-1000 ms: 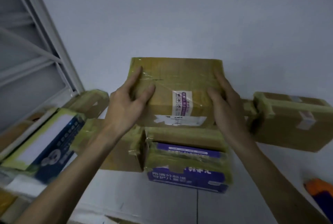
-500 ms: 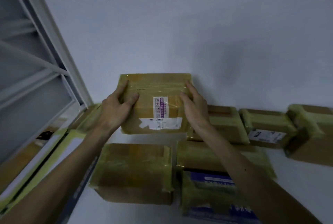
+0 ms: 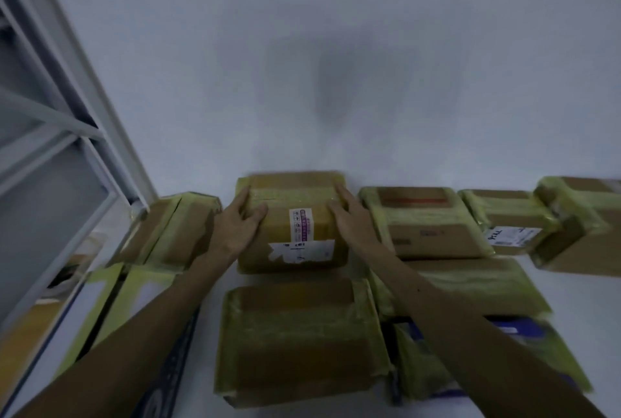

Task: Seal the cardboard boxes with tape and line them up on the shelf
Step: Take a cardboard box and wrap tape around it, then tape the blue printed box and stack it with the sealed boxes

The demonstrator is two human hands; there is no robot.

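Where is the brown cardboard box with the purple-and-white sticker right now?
Head view, centre-left: the stickered box is in the back row by the white wall, between the left hand and right hand, left of a yellow-taped cardboard box.

Labels (image 3: 301, 229) on boxes (image 3: 295, 343) illegible.

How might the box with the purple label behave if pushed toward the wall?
The box looks low and flat-bottomed, so it should probably slide rather than tip. Its glossy tape may feel slippery under the left hand and right hand.
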